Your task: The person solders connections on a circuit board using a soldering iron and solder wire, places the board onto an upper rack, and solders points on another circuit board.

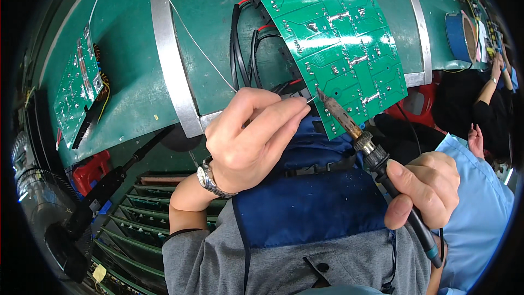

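My right hand [428,188] is closed around the black handle of a soldering iron [376,161]. The iron points up and left, its dark tip at the lower left edge of a large green circuit board [338,38]. Between the pinched fingers of my left hand [254,131] is a thin strand of solder wire [192,35], its end at the same spot by the iron's tip. Whether tip and wire touch the board I cannot tell. Shiny solder patches and small joints cover the board's upper face. Black cables [240,49] with red bands come out from under its left side.
Another green board [79,87] with coils stands at the left of the green bench [128,109]. Metal strips [172,49] cross the bench. A blue tape roll [461,37] lies at the right. A co-worker in a light blue shirt [477,218] sits close on my right. Boards fill a rack [134,224] lower left.
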`<state>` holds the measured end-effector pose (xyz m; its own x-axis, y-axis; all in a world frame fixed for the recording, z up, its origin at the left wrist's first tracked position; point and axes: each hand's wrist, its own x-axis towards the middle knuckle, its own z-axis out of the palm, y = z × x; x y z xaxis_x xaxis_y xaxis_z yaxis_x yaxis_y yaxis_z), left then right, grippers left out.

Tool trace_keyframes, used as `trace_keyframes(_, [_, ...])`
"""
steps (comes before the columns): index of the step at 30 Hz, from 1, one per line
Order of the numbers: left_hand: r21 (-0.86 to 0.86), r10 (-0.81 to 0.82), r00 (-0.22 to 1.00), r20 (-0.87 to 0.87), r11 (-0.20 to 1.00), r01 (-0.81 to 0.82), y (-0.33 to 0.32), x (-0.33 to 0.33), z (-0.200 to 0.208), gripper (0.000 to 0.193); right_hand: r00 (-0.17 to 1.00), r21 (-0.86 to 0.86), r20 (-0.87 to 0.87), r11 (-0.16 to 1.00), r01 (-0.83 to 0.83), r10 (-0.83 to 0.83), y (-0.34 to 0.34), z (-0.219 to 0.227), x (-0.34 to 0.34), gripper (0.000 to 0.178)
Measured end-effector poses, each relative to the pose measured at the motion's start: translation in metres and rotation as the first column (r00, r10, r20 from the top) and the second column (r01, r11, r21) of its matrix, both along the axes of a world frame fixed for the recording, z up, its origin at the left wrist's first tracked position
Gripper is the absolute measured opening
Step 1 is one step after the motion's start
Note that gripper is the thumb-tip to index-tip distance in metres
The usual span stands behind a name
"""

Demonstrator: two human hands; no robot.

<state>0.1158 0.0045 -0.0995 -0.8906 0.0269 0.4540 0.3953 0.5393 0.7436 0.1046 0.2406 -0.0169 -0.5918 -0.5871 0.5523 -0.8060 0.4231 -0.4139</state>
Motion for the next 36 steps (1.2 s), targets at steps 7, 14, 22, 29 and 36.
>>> trace_keyframes(7, [-0.051, -0.033, 0.999, -0.019, 0.998, 0.032, -0.004, 0.004, 0.006, 0.027, 0.998, 0.011, 0.048, 1.000, 0.027, -0.028, 0.005, 0.004, 0.007, 0.029])
trace_keyframes(14, [0.006, -0.050, 0.999, -0.007, 0.999, 0.050, 0.000, 0.015, 0.006, 0.030, 0.997, 0.005, 0.073, 1.000, 0.021, -0.022, 0.019, 0.008, 0.017, 0.032])
trace_keyframes(22, [-0.110, -0.113, 0.993, -0.028, 0.988, 0.109, 0.001, 0.015, 0.005, 0.031, 1.000, 0.014, 0.022, 1.000, -0.016, 0.016, 0.013, 0.003, 0.020, 0.028])
trace_keyframes(29, [-0.124, -0.098, 0.994, -0.056, 0.988, 0.090, 0.000, 0.016, 0.005, 0.032, 0.999, -0.029, 0.027, 0.999, 0.022, -0.022, 0.016, 0.002, 0.020, 0.027])
trace_keyframes(36, [-0.149, -0.143, 0.986, -0.083, 0.980, 0.129, 0.001, 0.012, 0.003, 0.033, 0.999, -0.039, 0.039, 0.999, -0.007, 0.008, 0.016, -0.005, 0.020, 0.026])
